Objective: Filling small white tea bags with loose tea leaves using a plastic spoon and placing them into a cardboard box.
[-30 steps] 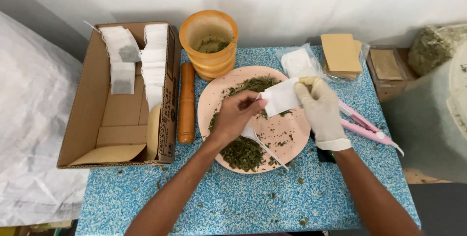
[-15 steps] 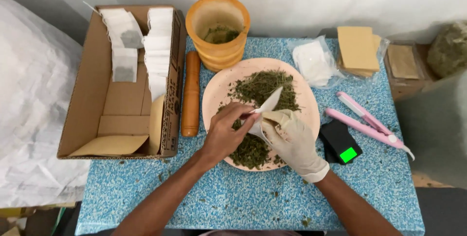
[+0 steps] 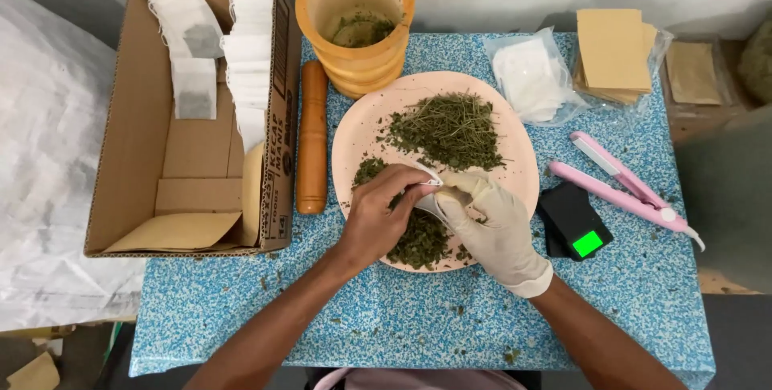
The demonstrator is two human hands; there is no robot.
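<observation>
On the speckled blue table [image 3: 402,326], a cardboard box [image 3: 129,157] of white bags sits far left, well apart from our hands. The pale pink plate [image 3: 362,129] carries dried green herbs [image 3: 450,129], coarse and stalky. Our left hand [image 3: 378,217], bare, and gloved right hand [image 3: 494,225] meet over the plate's near edge, pinching together a small white bag [image 3: 430,197], its long axis slanting away from us, herbs directly beneath.

Both hands hide most of the white sachet [image 3: 430,197] (contents unseen).
</observation>
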